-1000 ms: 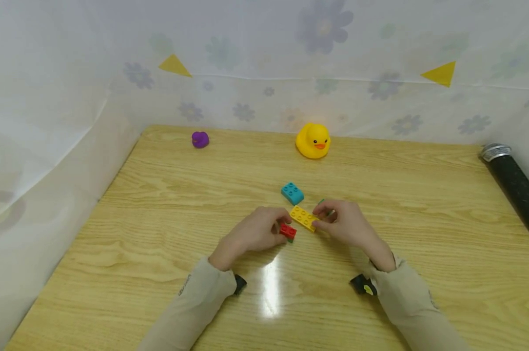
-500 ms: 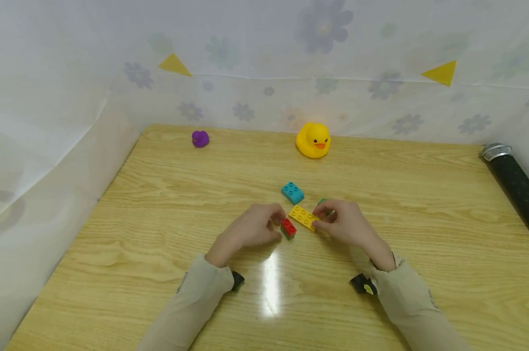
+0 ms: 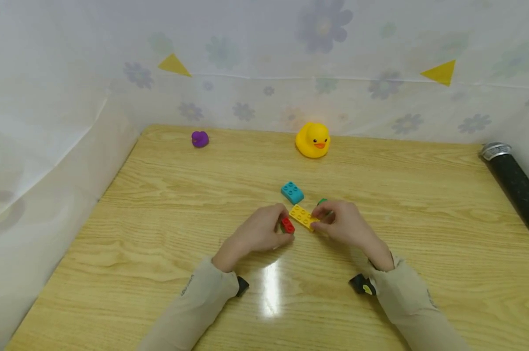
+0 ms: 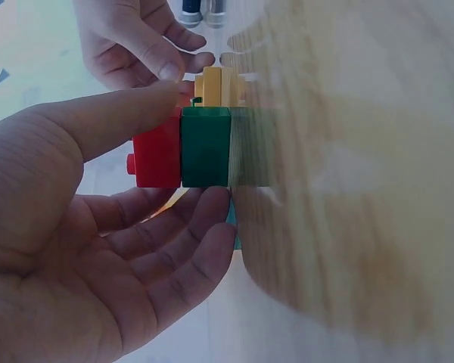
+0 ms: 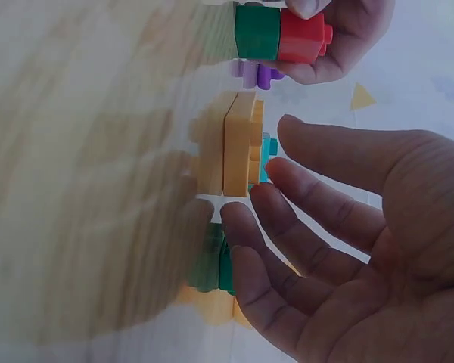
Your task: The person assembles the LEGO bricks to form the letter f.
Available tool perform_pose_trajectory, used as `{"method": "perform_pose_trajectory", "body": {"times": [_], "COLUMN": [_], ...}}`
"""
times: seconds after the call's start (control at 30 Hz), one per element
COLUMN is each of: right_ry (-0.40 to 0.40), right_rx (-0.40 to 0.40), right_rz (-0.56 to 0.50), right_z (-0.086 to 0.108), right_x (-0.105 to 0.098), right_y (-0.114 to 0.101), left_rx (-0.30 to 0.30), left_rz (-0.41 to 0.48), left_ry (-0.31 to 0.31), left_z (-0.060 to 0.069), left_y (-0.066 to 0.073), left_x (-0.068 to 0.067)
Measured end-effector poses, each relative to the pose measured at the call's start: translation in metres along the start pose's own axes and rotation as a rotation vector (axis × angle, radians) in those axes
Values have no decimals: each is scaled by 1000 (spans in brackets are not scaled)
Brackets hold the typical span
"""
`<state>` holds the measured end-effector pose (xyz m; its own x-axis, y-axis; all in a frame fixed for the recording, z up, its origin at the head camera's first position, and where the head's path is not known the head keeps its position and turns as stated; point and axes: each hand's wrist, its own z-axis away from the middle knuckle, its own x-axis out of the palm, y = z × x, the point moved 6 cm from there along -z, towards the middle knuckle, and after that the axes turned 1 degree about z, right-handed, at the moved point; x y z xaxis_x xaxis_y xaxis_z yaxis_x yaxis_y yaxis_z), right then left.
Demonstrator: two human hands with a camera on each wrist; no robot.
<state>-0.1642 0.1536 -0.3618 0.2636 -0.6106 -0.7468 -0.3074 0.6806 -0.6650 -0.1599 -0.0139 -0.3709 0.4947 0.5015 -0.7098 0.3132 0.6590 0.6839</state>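
My left hand (image 3: 264, 229) pinches a red brick (image 4: 157, 151) between thumb and fingers. The red brick sits on a green brick (image 4: 206, 147), which stands on the table. Just to the right lies a flat yellow brick (image 3: 303, 217) with studs up. My right hand (image 3: 345, 224) hovers at that brick's right end, its fingers loosely bent and apart, with nothing gripped in the right wrist view. Partly hidden behind the right fingers is another green brick (image 3: 322, 201). A blue brick (image 3: 292, 193) with a rounded end lies beyond the yellow one.
A yellow rubber duck (image 3: 313, 140) and a small purple duck (image 3: 200, 139) stand near the table's back edge. To the far right lies a black microphone (image 3: 514, 187). A flower-patterned curtain (image 3: 255, 63) hangs behind the wooden table (image 3: 159, 195).
The red and green bricks have turned on the table. My left fingers loosened from them half a second ago and now close round them again. The right hand has barely moved.
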Motion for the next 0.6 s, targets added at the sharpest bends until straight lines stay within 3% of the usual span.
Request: {"method": "perform_pose_trajectory", "body": {"times": [0.33, 0.6], "right_ry": [6, -35], "right_rx": [10, 30], "right_rz": [15, 32], "right_z": [-1, -2], "right_x": [10, 17], "right_y": [1, 1], "left_rx": [64, 67], "left_rz": [-3, -11], "left_ry": [-24, -31], "left_z": [0, 1], "left_y": [0, 1], "left_x": [-3, -4]}}
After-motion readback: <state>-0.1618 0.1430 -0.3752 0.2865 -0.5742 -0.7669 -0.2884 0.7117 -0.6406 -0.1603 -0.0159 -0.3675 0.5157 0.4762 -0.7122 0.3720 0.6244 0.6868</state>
